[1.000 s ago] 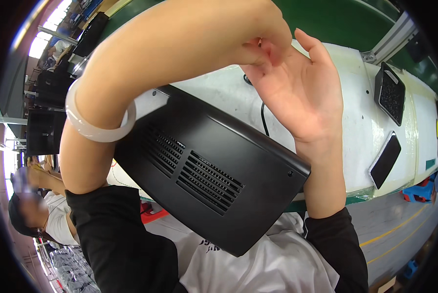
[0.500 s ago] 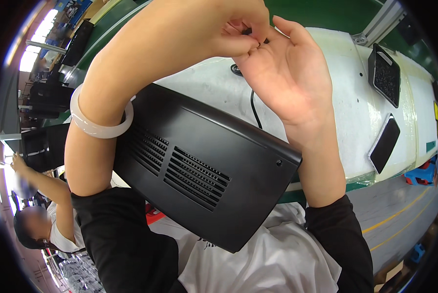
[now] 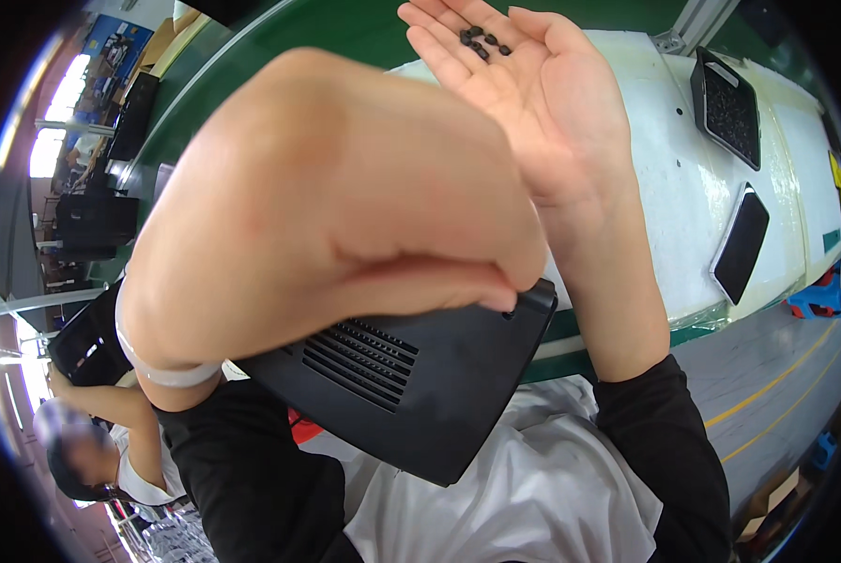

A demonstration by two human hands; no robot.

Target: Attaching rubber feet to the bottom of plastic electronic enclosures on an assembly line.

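Your right hand (image 3: 533, 103) far, palm up, fingers released and spread flat; small black screws (image 3: 481, 39) resting loose in palm near fingers. Black vented casing (image 3: 411, 385) near your chest, long axis running left-far to right-near, corner at right. Your left forearm (image 3: 327, 206) blocks most of casing; left hand out of sight, grip cannot be told. White worktop (image 3: 683, 178) right carries black tray (image 3: 728, 108), flat black slab (image 3: 741, 242).

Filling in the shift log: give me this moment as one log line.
right hand open, palm up | small black screws on its fingers | left forearm bent across view, left hand unseen | black vented case at chest
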